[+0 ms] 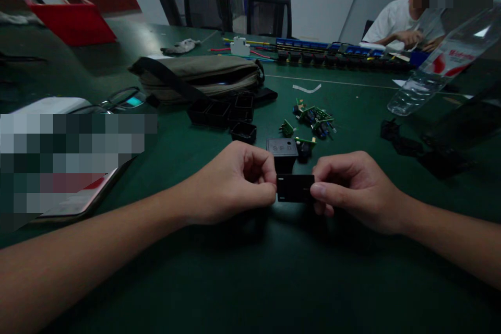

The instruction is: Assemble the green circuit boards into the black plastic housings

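A small black plastic box (pixel 295 188) is held low over the green table (pixel 250 282) between both hands. My left hand (pixel 235 182) pinches its left end with thumb and fingers closed. On the other end my right hand (pixel 352 190) is closed too, thumb on the front face. Just behind stands another black box (pixel 282 150) with a round hole in its top. Beside that lie several small green circuit boards (pixel 315 117).
A cluster of open black housings (pixel 225 112) sits behind my left hand, in front of a khaki bag (pixel 199 75). A plastic water bottle (pixel 442 65) lies at right. Black parts (pixel 407 143) lie further right. A person in white (pixel 399 26) works at the far end.
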Available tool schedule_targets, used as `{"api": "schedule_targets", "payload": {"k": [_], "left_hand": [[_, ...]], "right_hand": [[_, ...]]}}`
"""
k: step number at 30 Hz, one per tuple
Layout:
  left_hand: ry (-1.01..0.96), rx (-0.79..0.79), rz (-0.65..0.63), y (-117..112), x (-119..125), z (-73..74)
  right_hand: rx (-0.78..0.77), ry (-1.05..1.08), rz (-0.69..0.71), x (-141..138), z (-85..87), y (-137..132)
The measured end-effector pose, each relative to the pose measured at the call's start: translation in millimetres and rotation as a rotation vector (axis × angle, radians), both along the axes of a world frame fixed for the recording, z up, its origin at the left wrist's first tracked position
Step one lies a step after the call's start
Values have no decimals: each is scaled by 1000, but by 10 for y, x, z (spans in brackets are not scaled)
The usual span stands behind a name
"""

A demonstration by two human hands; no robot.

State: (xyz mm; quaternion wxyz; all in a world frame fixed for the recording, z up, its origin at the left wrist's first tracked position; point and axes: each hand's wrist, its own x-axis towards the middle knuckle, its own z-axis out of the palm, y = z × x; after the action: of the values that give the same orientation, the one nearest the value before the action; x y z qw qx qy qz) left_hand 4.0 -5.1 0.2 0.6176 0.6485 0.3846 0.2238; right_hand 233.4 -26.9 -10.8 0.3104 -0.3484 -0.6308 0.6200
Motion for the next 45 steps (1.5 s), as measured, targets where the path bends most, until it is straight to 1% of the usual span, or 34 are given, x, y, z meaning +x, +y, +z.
{"api": "schedule_targets", "payload": {"k": [7,14,18,24,27,30,33,39,45], "left_hand": [[4,-11,-10,-3,-18,-6],[35,-28,17,-12,6,19],[57,-30,24,-15,9,24],[67,-13,34,1,12,12],[74,-18,30,10,11,6],[76,-26,33,19,3,3],[65,-27,44,27,-4,1],[-58,-55,79,33,-22,-39],[-126,-110,64,39,-33,-65]], "right_hand": [[2,-18,9,-10,12,10],[40,-59,7,-24,35,6],[84,-91,0,-22,33,0],[198,-131,-24,-9,10,-24],[217,-137,-30,-8,8,-30],[194,-119,-40,-16,16,-29],[121,-80,-58,-21,11,-21],[-9,62,-97,-4,-83,23],[-65,82,-101,3,-107,38]]}}
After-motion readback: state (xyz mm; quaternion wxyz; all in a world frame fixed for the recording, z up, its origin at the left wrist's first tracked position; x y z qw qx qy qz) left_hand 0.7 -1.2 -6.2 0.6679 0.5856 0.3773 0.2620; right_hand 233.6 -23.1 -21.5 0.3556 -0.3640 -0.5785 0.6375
